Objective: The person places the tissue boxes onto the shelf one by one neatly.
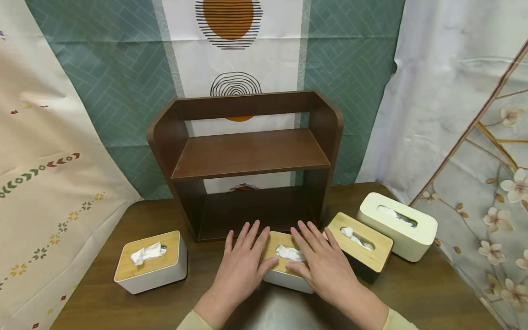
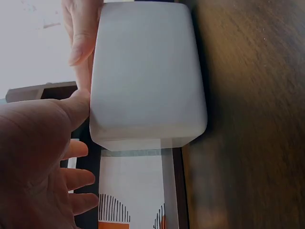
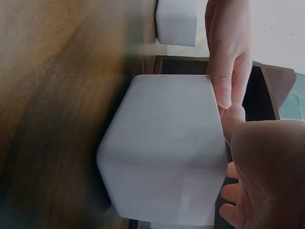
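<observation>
A white tissue box (image 1: 288,280) with a light wooden lid and a tuft of tissue stands on the table, just in front of the brown shelf. My left hand (image 1: 243,256) lies over its left side, fingers extended and spread toward the shelf. On the opposite side, my right hand (image 1: 323,261) has its fingers stretched forward in the same way. Both thumbs point inward at the lid. In the left wrist view the left thumb meets the top edge of the box (image 2: 147,71). The right wrist view shows the right thumb at the box's (image 3: 167,133) edge too.
The two-tier brown shelf (image 1: 251,156) stands at the back of the wooden table (image 1: 206,293). Another white tissue box with a wooden lid (image 1: 148,259) sits at left. To the right are a dark wooden-lidded tissue box (image 1: 360,245) and a cream one (image 1: 398,224).
</observation>
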Tool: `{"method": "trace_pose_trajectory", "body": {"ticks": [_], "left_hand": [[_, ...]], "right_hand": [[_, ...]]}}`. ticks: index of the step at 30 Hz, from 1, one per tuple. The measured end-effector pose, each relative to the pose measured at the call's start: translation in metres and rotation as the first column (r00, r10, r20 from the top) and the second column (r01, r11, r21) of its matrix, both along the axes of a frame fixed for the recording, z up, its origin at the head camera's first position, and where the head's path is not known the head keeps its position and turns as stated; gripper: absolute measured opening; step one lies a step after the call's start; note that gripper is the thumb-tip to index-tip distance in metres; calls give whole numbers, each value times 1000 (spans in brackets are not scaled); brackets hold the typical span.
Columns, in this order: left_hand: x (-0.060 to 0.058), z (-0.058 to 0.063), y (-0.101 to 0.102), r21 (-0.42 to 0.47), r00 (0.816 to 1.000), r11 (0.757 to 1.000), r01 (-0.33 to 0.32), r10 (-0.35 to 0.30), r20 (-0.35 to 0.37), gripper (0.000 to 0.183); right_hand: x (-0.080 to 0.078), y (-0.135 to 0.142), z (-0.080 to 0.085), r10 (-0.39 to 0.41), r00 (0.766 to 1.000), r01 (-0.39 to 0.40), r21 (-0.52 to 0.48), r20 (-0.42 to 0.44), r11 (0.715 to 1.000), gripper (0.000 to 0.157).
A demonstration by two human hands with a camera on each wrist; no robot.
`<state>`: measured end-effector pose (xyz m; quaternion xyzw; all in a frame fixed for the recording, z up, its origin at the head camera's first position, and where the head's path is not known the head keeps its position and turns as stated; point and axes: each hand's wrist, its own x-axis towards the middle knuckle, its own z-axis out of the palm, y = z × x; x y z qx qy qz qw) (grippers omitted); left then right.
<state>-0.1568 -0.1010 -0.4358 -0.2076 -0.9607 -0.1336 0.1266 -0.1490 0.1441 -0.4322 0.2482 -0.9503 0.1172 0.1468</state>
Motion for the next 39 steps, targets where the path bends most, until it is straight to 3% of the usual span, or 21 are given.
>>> {"method": "trace_pose_trajectory", "body": {"ticks": [30, 39], "left_hand": [[18, -5, 4, 42, 994, 997, 71, -74, 79, 84], [20, -8, 5, 39, 994, 997, 64, -68, 89, 84]], "right_hand": [[39, 27, -11, -20, 1000, 20, 2, 12, 1000, 80], [45, 32, -19, -22, 998, 21, -13, -63, 1000, 77]]}}
